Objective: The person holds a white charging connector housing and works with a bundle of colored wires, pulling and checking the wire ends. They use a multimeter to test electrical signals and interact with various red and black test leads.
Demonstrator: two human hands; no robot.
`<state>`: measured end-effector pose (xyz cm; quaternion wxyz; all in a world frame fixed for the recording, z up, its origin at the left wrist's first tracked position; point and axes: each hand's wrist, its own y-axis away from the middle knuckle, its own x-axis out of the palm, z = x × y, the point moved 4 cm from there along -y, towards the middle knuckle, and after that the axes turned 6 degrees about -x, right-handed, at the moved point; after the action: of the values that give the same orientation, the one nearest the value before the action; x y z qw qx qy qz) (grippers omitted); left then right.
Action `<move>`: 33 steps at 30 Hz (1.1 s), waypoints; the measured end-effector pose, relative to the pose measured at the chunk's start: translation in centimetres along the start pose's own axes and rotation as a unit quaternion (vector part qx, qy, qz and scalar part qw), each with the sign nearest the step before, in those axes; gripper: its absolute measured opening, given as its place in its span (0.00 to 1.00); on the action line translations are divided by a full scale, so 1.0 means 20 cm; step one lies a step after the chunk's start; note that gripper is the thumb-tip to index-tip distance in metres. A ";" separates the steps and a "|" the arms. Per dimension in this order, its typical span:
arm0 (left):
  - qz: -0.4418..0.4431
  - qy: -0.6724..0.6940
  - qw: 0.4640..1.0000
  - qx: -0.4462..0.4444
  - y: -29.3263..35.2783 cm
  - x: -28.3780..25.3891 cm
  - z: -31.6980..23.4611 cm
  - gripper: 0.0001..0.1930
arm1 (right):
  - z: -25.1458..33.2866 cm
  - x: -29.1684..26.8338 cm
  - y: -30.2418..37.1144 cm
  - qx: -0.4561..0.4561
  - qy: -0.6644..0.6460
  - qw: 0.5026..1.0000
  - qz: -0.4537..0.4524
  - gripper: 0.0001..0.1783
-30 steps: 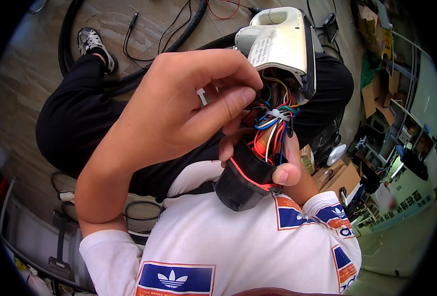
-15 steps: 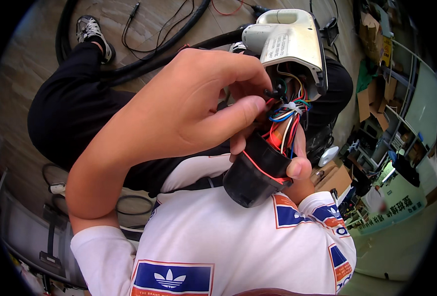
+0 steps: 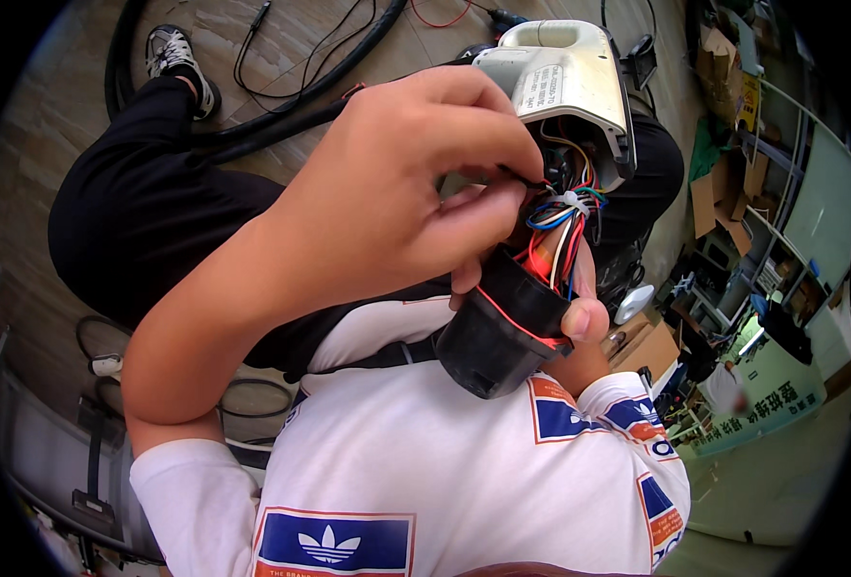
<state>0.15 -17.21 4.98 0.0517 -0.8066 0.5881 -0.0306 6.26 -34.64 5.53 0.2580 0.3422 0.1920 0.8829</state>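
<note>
Wires point(image 3: 562, 245) seemingly pinched by curled left hand point(image 3: 411, 173).

Wide fisheye on person's head, left of side-by-side pair, facing steeply down. Black cup point(image 3: 498, 341) close, right of and below frame centre; shirt point(image 3: 397, 452) fills view below cup; floor point(image 3: 31, 212) farther, left of cup.

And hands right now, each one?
Left hand: pinched closed at the wire bundle; exactly what it grips cannot be told.
Right hand: holding the black cup-shaped housing.
</note>
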 end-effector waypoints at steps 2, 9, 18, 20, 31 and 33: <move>-0.027 -0.076 0.995 0.059 0.01 0.00 -0.03 0.10 | 0.01 0.00 0.01 0.012 0.007 1.000 -0.019 0.62; -0.110 -0.229 0.949 0.185 0.03 0.02 -0.08 0.18 | 0.06 0.04 0.00 0.031 0.011 0.997 -0.069 0.65; -0.069 -0.083 0.989 0.102 0.02 0.09 0.02 0.13 | 0.03 0.00 0.01 0.027 0.000 1.000 -0.015 0.55; -0.043 -0.059 0.992 0.107 0.02 0.09 0.01 0.12 | 0.03 0.00 0.02 0.030 -0.014 0.999 -0.013 0.53; -0.029 0.011 0.999 0.043 -0.02 0.12 0.07 0.08 | 0.05 -0.08 -0.01 0.020 0.012 1.000 0.016 0.51; -0.012 0.055 0.998 -0.026 -0.05 0.13 0.08 0.06 | 0.06 -0.11 -0.05 -0.003 0.026 0.999 0.032 0.52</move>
<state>2.14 -19.38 3.52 -0.0024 -0.8118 0.5808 -0.0601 8.89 -34.95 4.66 0.2261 0.3246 0.1845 0.8997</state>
